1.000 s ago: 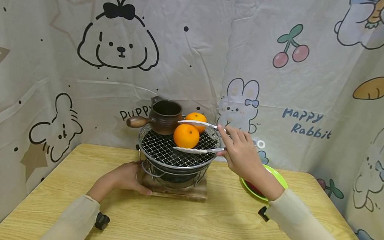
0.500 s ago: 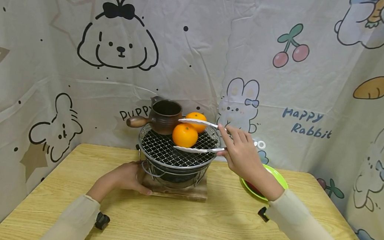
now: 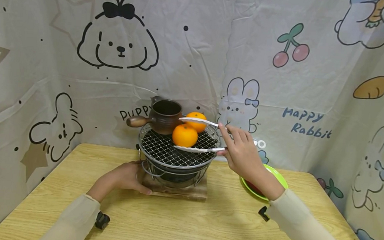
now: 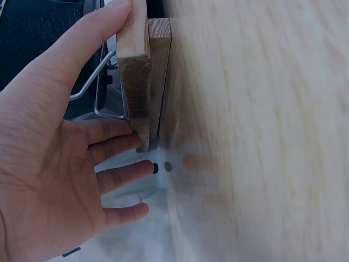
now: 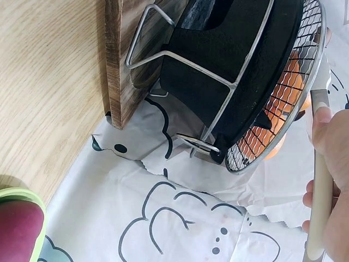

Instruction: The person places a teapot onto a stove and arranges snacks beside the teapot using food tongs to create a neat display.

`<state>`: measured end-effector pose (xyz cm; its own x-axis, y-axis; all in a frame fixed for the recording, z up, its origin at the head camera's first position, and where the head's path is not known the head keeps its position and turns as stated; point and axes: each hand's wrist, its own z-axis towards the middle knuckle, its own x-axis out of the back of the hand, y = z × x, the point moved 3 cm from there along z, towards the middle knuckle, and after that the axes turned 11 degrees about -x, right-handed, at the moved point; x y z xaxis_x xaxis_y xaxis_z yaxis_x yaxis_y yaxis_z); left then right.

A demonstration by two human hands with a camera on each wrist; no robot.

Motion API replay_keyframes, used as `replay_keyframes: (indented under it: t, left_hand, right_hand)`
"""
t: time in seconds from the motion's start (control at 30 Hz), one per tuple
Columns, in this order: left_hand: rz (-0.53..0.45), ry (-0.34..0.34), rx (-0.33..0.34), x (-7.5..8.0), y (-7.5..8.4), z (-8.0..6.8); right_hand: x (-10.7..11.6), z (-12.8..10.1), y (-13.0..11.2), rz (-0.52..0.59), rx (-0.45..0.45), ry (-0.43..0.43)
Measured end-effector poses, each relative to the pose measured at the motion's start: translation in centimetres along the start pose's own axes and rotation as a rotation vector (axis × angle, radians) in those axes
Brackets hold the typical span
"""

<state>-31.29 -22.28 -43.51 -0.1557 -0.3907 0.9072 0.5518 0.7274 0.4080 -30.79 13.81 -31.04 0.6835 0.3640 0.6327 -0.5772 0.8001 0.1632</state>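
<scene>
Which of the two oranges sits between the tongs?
The front orange, nearer the person; the tongs in the right hand straddle it. The back orange sits beside the clay pot.

Your left hand (image 3: 125, 178) lies low and forward with its fingers straight and spread, thumb extended along an edge, forearm resting in a pale sleeve, while your right hand (image 3: 243, 153) is raised, wrist bent upward, its fingers and thumb curled in a pinching grip.

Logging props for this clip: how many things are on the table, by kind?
Oranges: 2
Clay pot: 1
Tongs: 1
Grill stove: 1
Wooden base: 1
Green plate: 1
Total: 7
</scene>
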Motion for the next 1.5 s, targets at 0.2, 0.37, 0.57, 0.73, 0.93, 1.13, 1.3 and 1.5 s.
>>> replay_keyframes:
  t: [0.2, 0.37, 0.57, 0.73, 0.93, 1.13, 1.3, 1.5]
  left_hand:
    - [0.008, -0.001, -0.007, -0.04, -0.07, 0.11]
    - [0.013, -0.002, -0.012, 0.07, -0.04, 0.14]
    - [0.018, -0.005, -0.015, 0.13, 0.08, 0.13]
    - [0.012, -0.008, -0.016, 0.13, 0.03, 0.14]
    - [0.002, -0.004, -0.002, 0.0, -0.09, 0.07]
    - [0.012, -0.003, -0.012, -0.01, -0.06, 0.01]
    - [0.009, -0.003, -0.021, -0.05, -0.05, 0.02]
    - [-0.013, -0.009, -0.001, 0.05, -0.05, -0.05]
  right_hand:
    - [0.08, -0.01, 0.05, -0.009, -0.006, -0.008]
    - [0.13, -0.1, 0.08, -0.021, -0.009, -0.014]
    - [0.05, -0.16, 0.07, -0.02, -0.005, -0.002]
    - [-0.03, -0.17, 0.0, -0.013, 0.0, 0.003]
    - [-0.07, -0.12, -0.07, -0.008, 0.003, 0.012]
    - [0.06, -0.06, -0.26, 0.004, 0.003, 0.017]
    - [0.07, -0.08, -0.4, 0.0, 0.001, 0.005]
    - [0.03, -0.12, -0.33, 0.01, 0.003, 0.002]
